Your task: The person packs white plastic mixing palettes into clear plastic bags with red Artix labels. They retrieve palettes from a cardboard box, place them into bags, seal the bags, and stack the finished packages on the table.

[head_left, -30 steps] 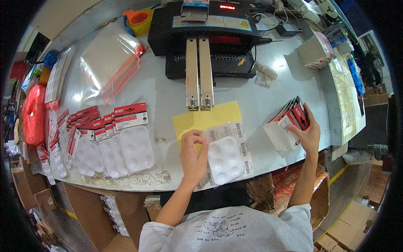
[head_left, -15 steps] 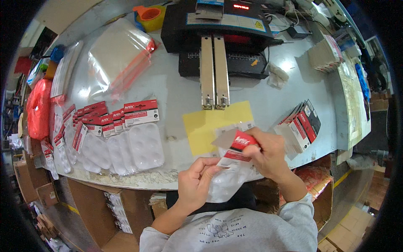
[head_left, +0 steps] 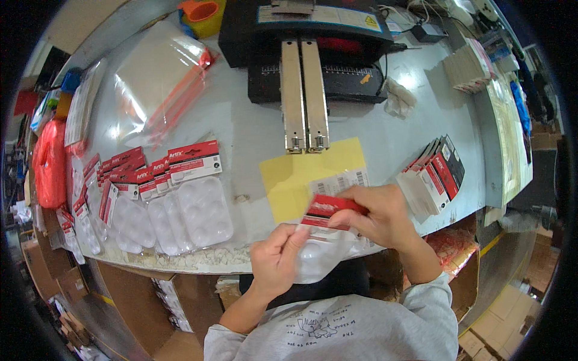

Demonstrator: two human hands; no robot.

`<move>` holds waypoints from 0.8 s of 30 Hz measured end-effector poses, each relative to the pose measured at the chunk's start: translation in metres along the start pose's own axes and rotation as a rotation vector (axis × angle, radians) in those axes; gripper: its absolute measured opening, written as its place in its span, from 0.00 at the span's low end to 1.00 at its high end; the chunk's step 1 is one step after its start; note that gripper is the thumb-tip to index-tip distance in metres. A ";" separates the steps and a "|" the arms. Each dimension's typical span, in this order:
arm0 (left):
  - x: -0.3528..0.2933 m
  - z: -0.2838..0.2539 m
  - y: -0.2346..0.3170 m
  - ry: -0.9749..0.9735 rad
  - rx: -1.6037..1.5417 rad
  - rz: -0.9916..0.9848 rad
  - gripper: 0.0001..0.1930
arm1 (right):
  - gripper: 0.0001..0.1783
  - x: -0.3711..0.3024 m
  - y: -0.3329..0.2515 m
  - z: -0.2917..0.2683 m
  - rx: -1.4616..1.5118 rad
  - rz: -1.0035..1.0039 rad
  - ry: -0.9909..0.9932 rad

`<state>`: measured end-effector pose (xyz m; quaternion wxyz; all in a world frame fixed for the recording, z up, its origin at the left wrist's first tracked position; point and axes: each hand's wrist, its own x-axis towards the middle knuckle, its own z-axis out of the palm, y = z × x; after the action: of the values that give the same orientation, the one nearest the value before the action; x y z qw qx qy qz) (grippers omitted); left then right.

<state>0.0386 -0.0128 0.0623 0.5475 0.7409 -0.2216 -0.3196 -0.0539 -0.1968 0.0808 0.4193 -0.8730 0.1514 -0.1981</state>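
Close to my body, at the table's front edge, both hands hold a white plastic paint palette (head_left: 317, 257) in a clear bag. My left hand (head_left: 277, 257) pinches the bag's left side near its top. My right hand (head_left: 380, 218) is closed on a red, black and white header card (head_left: 330, 212) that sits over the bag's top, thumb on the front face. The fingers behind the card are hidden. Under the hands lie a yellow sheet (head_left: 286, 180) and a white barcode label sheet (head_left: 340, 183). Right of my right hand stands a stack of folded header cards (head_left: 430, 180).
A black machine (head_left: 307, 36) with two metal rails (head_left: 304, 96) reaches toward me. On the left lie several carded, bagged palettes (head_left: 198, 204), a pile of clear bags (head_left: 156, 78) and a red-orange bundle (head_left: 51, 165). Another card stack (head_left: 466, 66) stands back right; crumpled tissue (head_left: 399, 99) lies nearby.
The header card has turned from a tilted, partly opened fold to lying flatter over the bag's top. Both hands keep their hold. The whole view has shifted slightly.
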 end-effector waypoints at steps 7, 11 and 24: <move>0.014 0.003 -0.018 0.272 -0.223 -0.012 0.12 | 0.10 -0.028 0.011 -0.002 0.638 0.772 -0.253; 0.011 0.004 -0.018 0.273 -0.181 0.017 0.12 | 0.08 -0.040 0.014 0.004 0.778 0.742 -0.198; 0.015 0.003 -0.011 0.249 0.088 -0.028 0.15 | 0.09 -0.045 0.018 0.020 0.876 0.692 -0.083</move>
<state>0.0471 -0.0217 0.0477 0.5334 0.8012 -0.1552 -0.2226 -0.0854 -0.1750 0.0454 0.7890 -0.5237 0.3160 -0.0588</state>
